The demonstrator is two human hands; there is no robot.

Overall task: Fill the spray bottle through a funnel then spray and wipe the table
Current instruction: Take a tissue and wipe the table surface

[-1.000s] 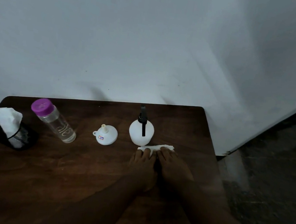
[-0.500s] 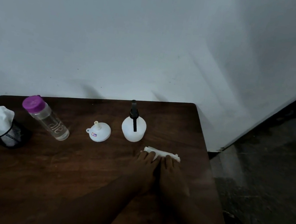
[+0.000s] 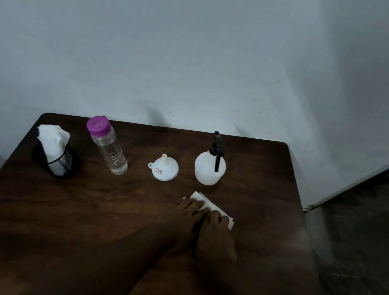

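Note:
A folded white tissue (image 3: 214, 208) lies flat on the dark wooden table (image 3: 75, 217). My left hand (image 3: 186, 218) and my right hand (image 3: 217, 232) sit side by side, fingers pressing down on the tissue's near edge. Behind it stands the white spray bottle (image 3: 210, 167) with its black trigger head on. To the left of that, a white funnel (image 3: 163, 168) rests upside down, spout up. Further left stands a clear water bottle (image 3: 109, 146) with a purple cap.
A black mesh holder stuffed with white tissues (image 3: 56, 151) sits at the table's far left. A pale wall runs along the back edge. The table's right edge drops to a dark floor (image 3: 370, 251).
Both hands slid the tissue toward me and slightly right, away from the spray bottle. The tissue now lies at a slant. The view has shifted, so the objects appear further right.

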